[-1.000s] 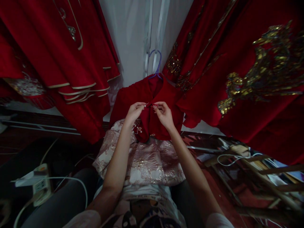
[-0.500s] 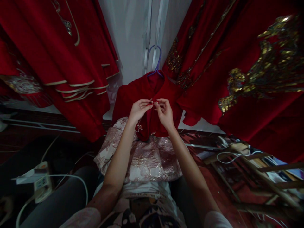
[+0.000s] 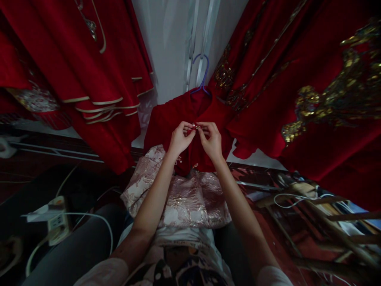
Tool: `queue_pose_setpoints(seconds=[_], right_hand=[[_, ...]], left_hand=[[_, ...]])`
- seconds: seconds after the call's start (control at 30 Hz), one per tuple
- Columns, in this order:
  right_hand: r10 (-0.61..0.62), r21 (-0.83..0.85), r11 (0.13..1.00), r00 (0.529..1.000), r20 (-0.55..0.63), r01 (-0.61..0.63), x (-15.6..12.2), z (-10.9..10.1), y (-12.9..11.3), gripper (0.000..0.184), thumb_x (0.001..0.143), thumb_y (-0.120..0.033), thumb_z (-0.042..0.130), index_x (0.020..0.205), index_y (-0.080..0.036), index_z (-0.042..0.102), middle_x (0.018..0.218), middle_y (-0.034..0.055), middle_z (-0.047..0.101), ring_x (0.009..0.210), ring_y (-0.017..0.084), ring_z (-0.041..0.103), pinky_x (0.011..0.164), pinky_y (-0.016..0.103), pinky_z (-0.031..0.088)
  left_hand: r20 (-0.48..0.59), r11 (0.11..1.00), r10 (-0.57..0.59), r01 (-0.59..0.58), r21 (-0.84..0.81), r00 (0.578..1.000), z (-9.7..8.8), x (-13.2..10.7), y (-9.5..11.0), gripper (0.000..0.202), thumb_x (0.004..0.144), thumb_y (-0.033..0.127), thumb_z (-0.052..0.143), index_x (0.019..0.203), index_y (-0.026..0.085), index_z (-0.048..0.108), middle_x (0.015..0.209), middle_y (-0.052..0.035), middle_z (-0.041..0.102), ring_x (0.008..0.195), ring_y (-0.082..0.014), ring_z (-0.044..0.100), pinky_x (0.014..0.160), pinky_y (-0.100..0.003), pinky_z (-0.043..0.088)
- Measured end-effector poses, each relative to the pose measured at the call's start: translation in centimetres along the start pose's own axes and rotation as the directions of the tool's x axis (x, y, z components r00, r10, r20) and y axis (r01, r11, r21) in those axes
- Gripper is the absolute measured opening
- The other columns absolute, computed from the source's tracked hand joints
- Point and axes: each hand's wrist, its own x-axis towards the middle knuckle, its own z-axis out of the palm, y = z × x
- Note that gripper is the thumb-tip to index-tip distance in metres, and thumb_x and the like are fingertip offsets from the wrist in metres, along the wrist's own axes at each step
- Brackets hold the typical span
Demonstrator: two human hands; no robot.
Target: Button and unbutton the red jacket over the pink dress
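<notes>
A red jacket (image 3: 169, 115) hangs on a purple hanger (image 3: 204, 77), its lower part reaching over a pink-and-gold patterned cloth (image 3: 190, 200) on my lap. At the jacket's front opening, a small beaded fastener (image 3: 195, 126) sits between my fingertips. My left hand (image 3: 181, 140) pinches its left side, and my right hand (image 3: 212, 140) pinches its right side. The fingertips of both hands nearly meet, partly hiding the fastener. Lower on the front, more beaded fasteners (image 3: 195, 165) show, one partly behind my left wrist.
Red garments (image 3: 110, 71) with pale edging hang at left. Others with gold sequins (image 3: 309, 99) hang at right. A white power strip (image 3: 58, 220) with a cable lies by my left leg. A wooden rack (image 3: 327, 230) holding papers and cables stands at lower right.
My hands have drawn closer together, bringing the two sides of the fastener together. The whole view has shifted slightly, with the scene sliding to the right.
</notes>
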Motion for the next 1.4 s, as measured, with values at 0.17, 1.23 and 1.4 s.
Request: queue_pose_setpoints(seconds=[0.17,1.23,1.4], right_hand=[[0.018,0.008,1.0,0.999,0.046,-0.018,0.2,-0.6,0.3,0.019,0.091,-0.022,0.05,0.102,-0.022,0.065,0.104,0.0048,0.061,0.09,0.014,0.063,0.076,0.027,0.057],[0.079,0.091,0.992,0.996,0.048,-0.083,0.6,-1.1,1.0,0.021,0.082,-0.029,0.065,0.1,-0.022,0.072,0.101,0.0048,0.06,0.085,0.013,0.064,0.075,0.028,0.061],[0.103,0.079,0.991,0.993,0.055,-0.107,0.8,-1.2,1.2,0.022,0.08,-0.031,0.068,0.099,-0.022,0.073,0.1,0.0052,0.062,0.086,0.014,0.065,0.077,0.03,0.062]], left_hand=[[-0.001,0.997,0.06,-0.06,0.056,0.998,0.2,-0.1,-0.8,0.023,0.075,0.014,0.066,0.095,0.019,0.055,0.091,-0.0022,0.065,0.081,-0.0117,0.063,0.075,-0.025,0.05],[0.077,0.913,0.169,-0.185,0.364,0.983,0.3,-1.4,1.9,0.007,0.085,0.02,0.056,0.091,0.02,0.06,0.09,-0.0049,0.063,0.082,-0.0163,0.061,0.078,-0.028,0.047],[0.113,0.907,0.158,-0.19,0.375,0.981,0.4,-1.4,2.0,0.009,0.086,0.02,0.055,0.091,0.019,0.062,0.092,-0.0063,0.065,0.082,-0.0173,0.062,0.08,-0.03,0.048]])
